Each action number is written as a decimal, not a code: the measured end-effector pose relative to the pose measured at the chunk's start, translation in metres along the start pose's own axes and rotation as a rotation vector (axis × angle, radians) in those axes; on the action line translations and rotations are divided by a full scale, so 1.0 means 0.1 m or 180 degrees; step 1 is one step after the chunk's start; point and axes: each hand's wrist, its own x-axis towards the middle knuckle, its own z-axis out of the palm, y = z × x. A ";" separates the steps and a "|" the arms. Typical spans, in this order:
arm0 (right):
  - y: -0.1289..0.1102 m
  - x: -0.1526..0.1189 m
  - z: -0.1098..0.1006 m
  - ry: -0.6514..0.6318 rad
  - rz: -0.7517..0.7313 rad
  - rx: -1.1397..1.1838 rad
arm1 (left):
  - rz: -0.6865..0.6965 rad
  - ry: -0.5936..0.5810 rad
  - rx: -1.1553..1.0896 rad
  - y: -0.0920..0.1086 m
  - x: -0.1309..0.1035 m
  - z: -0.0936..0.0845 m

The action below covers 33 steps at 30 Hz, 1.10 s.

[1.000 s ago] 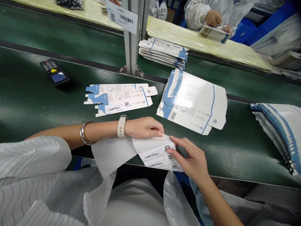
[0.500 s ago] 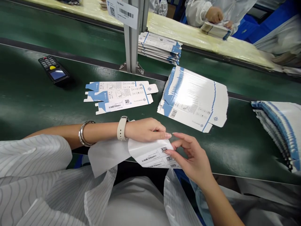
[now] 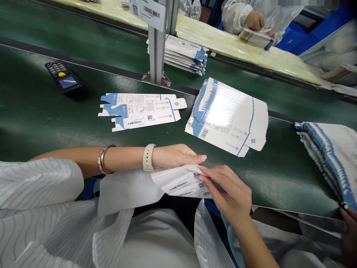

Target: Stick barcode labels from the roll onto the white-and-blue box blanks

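Green surface (image 3: 36, 126) is reflecting pale light. Dark rail (image 3: 83, 61) is dividing it from a green strip (image 3: 97, 44); bracketed metal post (image 3: 156, 56) is rising alongside. Yellow-covered bench (image 3: 203, 33) is running behind, blue box-like shapes (image 3: 291, 37) standing beyond, right.

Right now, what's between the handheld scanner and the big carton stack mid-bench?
Three overlapping flat cartons, the nearest labelled, with bare green bench between them and the scanner. Stack sits just right. Head view.

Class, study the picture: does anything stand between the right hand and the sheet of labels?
Nothing visible does: the right hand touches the label sheet directly, thumb and forefinger at its edge.
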 end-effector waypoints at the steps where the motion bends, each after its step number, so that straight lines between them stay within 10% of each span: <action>1: 0.02 -0.02 0.01 0.0092 -0.0062 0.0020 | -0.0004 -0.0021 -0.0029 -0.01 0.01 0.00; 6: 0.00 -0.13 0.00 0.0531 -0.0111 -0.0322 | 0.0095 0.0077 0.0260 -0.04 0.06 0.00; 10: -0.19 -0.22 -0.13 0.0833 0.0284 -0.0164 | 0.0682 0.0759 0.1857 -0.05 0.08 -0.10; 16: 0.04 -0.09 -0.17 0.3377 0.2417 0.0298 | 0.1613 0.1828 0.5159 -0.17 0.02 -0.38; 21: 0.50 0.08 0.11 0.2928 0.3140 0.1325 | 0.2435 0.1529 0.6033 -0.23 -0.04 -0.53; 33: 0.66 0.16 0.33 0.2639 0.3278 0.0802 | 0.1922 0.1077 0.5985 -0.13 0.04 -0.58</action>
